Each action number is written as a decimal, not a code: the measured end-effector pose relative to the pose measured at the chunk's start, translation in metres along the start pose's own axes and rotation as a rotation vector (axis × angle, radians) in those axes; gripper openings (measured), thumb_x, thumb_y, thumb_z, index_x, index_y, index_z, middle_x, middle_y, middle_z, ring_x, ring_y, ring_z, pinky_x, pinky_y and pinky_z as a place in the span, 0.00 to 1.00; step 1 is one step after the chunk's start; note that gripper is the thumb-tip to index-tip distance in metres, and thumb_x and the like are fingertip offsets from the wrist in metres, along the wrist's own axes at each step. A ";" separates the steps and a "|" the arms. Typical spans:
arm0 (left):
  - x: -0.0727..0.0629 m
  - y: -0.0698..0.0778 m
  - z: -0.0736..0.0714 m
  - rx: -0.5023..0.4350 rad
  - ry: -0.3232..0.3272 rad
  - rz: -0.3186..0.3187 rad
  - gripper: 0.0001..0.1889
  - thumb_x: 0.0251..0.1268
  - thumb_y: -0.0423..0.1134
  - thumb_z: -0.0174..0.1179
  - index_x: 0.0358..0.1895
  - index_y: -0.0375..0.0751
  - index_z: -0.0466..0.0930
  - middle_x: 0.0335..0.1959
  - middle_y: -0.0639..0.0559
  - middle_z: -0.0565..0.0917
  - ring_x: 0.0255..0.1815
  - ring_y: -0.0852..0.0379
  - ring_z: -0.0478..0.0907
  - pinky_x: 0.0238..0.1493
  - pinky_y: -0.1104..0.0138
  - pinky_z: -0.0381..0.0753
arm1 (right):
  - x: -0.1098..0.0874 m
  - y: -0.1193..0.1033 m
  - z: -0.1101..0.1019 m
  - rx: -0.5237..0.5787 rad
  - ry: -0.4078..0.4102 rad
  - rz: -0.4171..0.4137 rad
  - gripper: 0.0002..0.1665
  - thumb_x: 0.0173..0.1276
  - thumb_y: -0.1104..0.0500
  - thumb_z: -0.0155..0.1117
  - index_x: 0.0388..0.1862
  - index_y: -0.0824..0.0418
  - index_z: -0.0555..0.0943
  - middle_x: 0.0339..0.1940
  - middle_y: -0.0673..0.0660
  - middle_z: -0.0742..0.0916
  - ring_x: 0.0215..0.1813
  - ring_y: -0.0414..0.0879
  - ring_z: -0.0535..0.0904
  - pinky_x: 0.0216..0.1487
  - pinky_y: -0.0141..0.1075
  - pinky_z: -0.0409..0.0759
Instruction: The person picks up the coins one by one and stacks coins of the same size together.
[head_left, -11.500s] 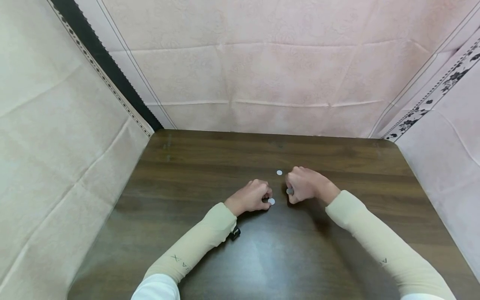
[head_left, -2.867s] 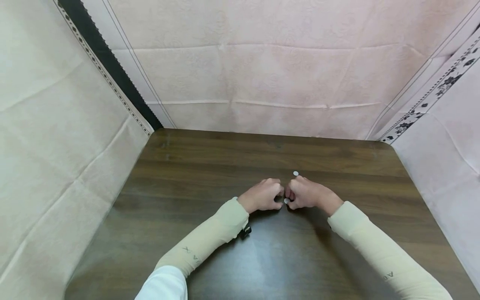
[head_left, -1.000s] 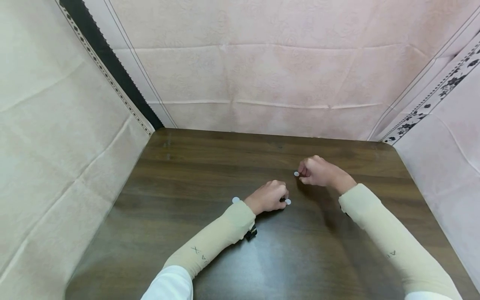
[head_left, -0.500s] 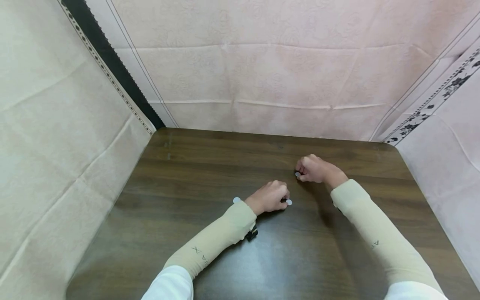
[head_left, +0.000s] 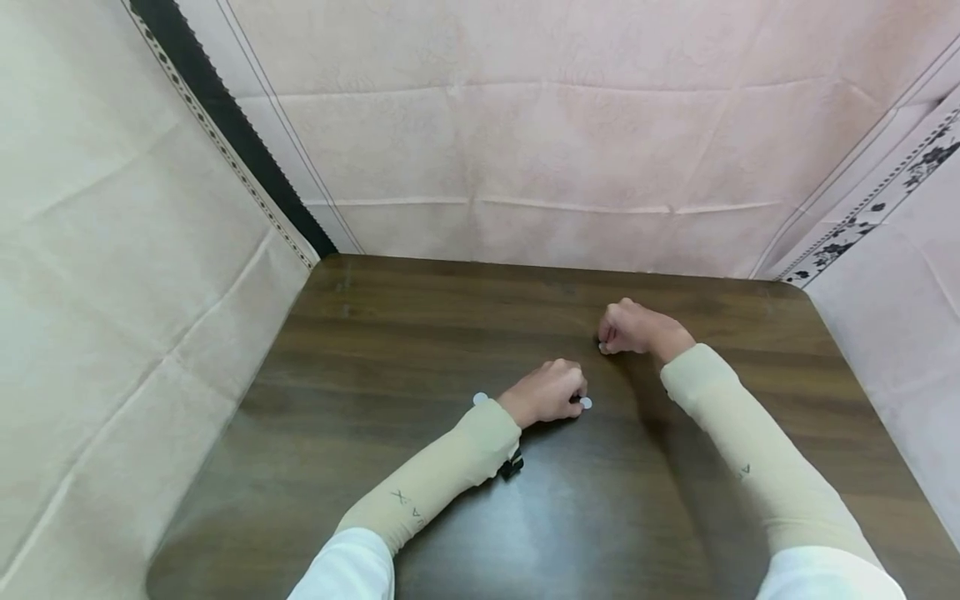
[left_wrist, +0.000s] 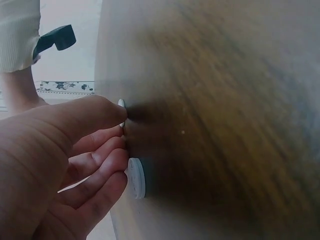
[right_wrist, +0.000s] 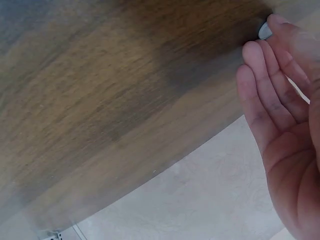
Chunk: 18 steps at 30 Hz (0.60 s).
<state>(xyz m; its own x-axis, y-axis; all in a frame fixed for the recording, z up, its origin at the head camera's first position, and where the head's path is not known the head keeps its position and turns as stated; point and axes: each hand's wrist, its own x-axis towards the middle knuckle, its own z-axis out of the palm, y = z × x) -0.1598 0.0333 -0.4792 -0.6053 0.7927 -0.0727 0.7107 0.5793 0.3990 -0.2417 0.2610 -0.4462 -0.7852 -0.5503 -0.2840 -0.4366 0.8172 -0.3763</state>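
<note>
Several small round white discs lie about the hands on the brown wooden table (head_left: 435, 333). My left hand (head_left: 546, 392) pinches one white disc (head_left: 587, 403) at the tabletop; in the left wrist view the thumb tip lies over this disc's edge. Farther back and to the right, my right hand (head_left: 637, 327) has thumb and forefinger on a second white disc (head_left: 603, 347), which the fingers partly cover. In the right wrist view only a sliver of that disc (right_wrist: 265, 31) shows between the fingertips; the other fingers are loosely bent.
A third white disc (head_left: 480, 399) lies beside my left wrist; in the left wrist view a thick, rimmed disc (left_wrist: 136, 178) stands near the fingers. Pale cloth (head_left: 562, 167) hangs behind the table's back edge. A black wrist camera (head_left: 512, 464) sits under the left cuff.
Since 2.9 s ago my right hand has left the disc near my left hand and moved back to the rear disc, its fingers closing over it. My left hand now holds the front disc.
</note>
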 end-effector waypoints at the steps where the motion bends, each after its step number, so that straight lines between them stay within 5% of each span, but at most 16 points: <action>1: 0.000 0.000 0.000 0.003 -0.001 -0.001 0.07 0.73 0.40 0.67 0.44 0.43 0.92 0.44 0.52 0.86 0.39 0.61 0.79 0.41 0.76 0.78 | 0.000 -0.001 -0.001 0.002 -0.007 0.008 0.10 0.69 0.65 0.73 0.26 0.57 0.90 0.26 0.49 0.88 0.27 0.39 0.77 0.32 0.34 0.76; 10: -0.001 0.000 -0.001 0.011 -0.008 -0.004 0.07 0.73 0.41 0.68 0.44 0.43 0.91 0.43 0.53 0.85 0.39 0.61 0.77 0.41 0.75 0.77 | 0.010 -0.004 0.007 -0.058 -0.020 0.066 0.22 0.60 0.64 0.68 0.11 0.51 0.72 0.12 0.43 0.64 0.18 0.38 0.55 0.23 0.33 0.58; 18: -0.003 0.000 -0.001 -0.006 -0.001 -0.008 0.07 0.72 0.41 0.69 0.45 0.42 0.91 0.43 0.53 0.85 0.39 0.62 0.78 0.41 0.76 0.78 | 0.009 -0.008 0.009 -0.086 -0.008 0.104 0.16 0.59 0.62 0.70 0.16 0.53 0.75 0.15 0.45 0.69 0.20 0.40 0.61 0.24 0.35 0.63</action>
<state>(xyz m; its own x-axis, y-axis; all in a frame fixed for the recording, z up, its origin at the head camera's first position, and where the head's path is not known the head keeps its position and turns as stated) -0.1582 0.0310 -0.4779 -0.6109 0.7880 -0.0764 0.7036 0.5846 0.4040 -0.2414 0.2480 -0.4534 -0.8248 -0.4631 -0.3246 -0.3894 0.8813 -0.2679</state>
